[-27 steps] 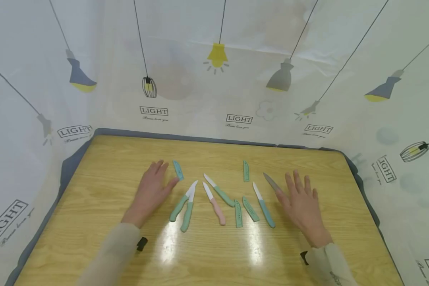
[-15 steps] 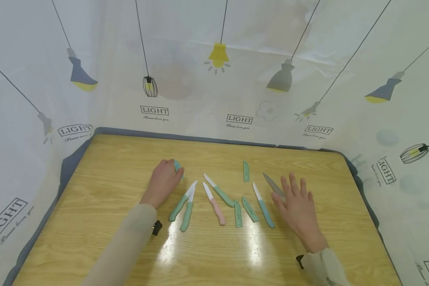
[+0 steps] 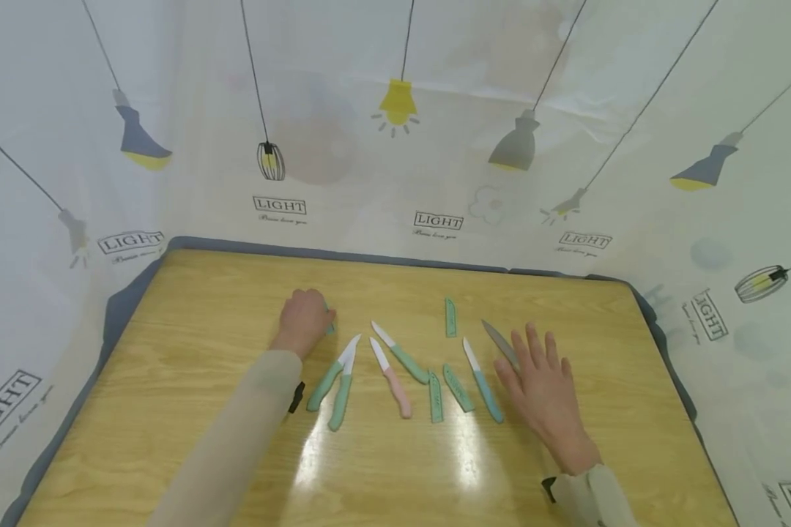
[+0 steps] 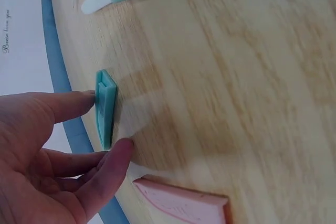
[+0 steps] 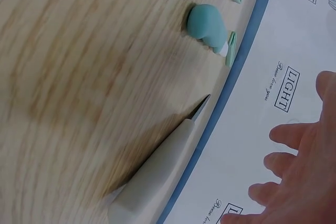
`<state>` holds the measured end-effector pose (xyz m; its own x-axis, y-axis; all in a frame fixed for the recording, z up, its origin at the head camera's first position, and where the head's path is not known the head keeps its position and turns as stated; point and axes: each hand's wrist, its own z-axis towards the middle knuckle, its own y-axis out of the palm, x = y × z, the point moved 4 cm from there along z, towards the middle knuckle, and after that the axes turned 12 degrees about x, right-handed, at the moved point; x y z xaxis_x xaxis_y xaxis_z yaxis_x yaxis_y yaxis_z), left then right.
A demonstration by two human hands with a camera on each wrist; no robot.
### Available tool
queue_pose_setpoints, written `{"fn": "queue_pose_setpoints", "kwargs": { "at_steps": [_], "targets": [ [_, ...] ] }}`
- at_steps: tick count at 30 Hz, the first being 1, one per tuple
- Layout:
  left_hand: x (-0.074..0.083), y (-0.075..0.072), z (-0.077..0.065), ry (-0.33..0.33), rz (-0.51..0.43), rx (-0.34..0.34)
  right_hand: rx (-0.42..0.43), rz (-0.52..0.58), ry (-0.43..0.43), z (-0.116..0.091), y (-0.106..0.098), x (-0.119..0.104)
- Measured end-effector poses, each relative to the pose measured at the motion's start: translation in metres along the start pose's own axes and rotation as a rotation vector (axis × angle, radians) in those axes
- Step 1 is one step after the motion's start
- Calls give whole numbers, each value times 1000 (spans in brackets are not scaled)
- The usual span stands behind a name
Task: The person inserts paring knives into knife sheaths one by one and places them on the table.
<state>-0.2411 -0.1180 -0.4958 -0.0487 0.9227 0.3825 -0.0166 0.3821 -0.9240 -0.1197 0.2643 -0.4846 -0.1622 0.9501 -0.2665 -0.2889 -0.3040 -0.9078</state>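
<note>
In the head view we see the teal sheath (image 4: 106, 109) partly hidden by the left hand (image 3: 302, 319); the left wrist view crops a pink sheath (image 4: 181, 201).

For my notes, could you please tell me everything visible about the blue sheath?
The blue sheath is slim and plastic-looking, with a slot at one end and no blade showing. It looks tipped onto an edge on the wood-grained table, near a pink sheath. The left grip holds it, thumb against one side, partly hiding it in the head view.
</note>
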Motion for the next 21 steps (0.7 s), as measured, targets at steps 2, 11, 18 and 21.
{"fn": "queue_pose_setpoints", "kwargs": {
  "at_steps": [2, 11, 18, 21],
  "targets": [
    [1, 2, 1, -11, -7, -23, -4, 5, 1, -2, 0, -2],
    [2, 3, 6, -21, 10, 14, 8, 25, 0, -4, -2, -6],
    [-4, 1, 2, -92, -112, 15, 7, 16, -16, -5, 0, -8],
    [-8, 0, -1, -137, -184, 8, 10, 19, -20, -5, 0, -8]
  ]
}}
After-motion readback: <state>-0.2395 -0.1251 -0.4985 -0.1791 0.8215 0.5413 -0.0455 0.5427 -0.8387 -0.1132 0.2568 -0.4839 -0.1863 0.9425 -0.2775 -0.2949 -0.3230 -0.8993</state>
